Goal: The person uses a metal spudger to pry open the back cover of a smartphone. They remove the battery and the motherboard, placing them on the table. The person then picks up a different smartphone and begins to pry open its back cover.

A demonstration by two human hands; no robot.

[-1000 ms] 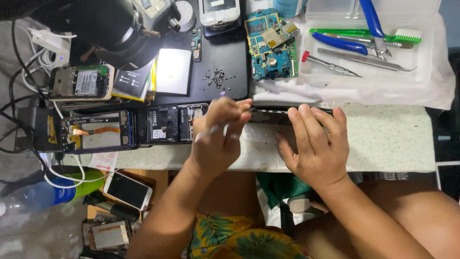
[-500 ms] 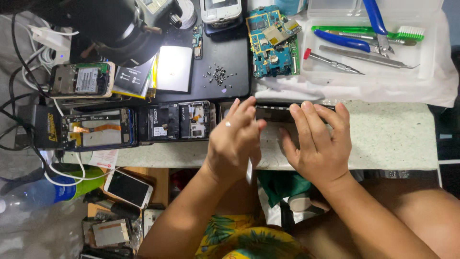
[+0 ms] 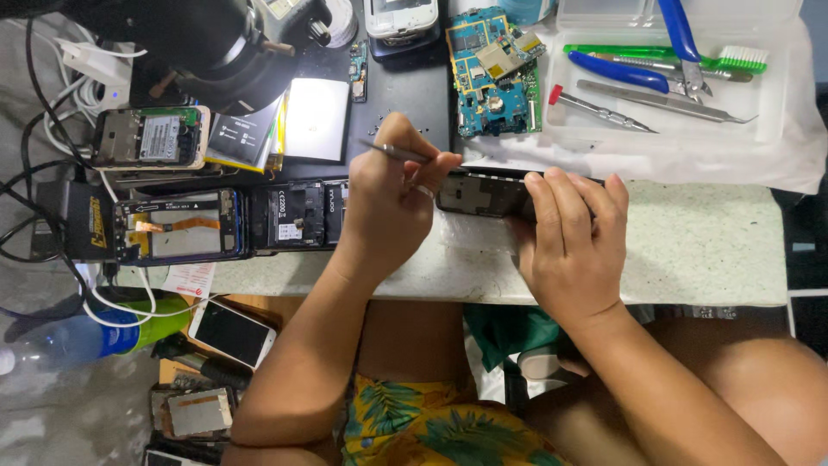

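My left hand [image 3: 390,200] pinches thin metal tweezers [image 3: 390,152], their tip pointing toward the left end of a dark opened phone [image 3: 479,193]. The phone lies on the pale speckled tabletop [image 3: 690,250]. On the phone's right half rests my right hand [image 3: 573,243], fingers spread over it and holding it down. Small loose screws [image 3: 379,129] are scattered on the black mat [image 3: 404,86] just above my left hand.
Opened phones [image 3: 177,226] and a battery [image 3: 316,118] lie to the left by a black microscope [image 3: 216,43]. A blue circuit board [image 3: 493,73] sits behind. A white tray [image 3: 776,103] holds blue cutters [image 3: 681,39], tweezers and a green brush [image 3: 664,59]. Phones lie on the floor below.
My left hand has lifted off the phone and now holds tweezers by its left end. The phone's left half is uncovered. My right hand stays on the phone.
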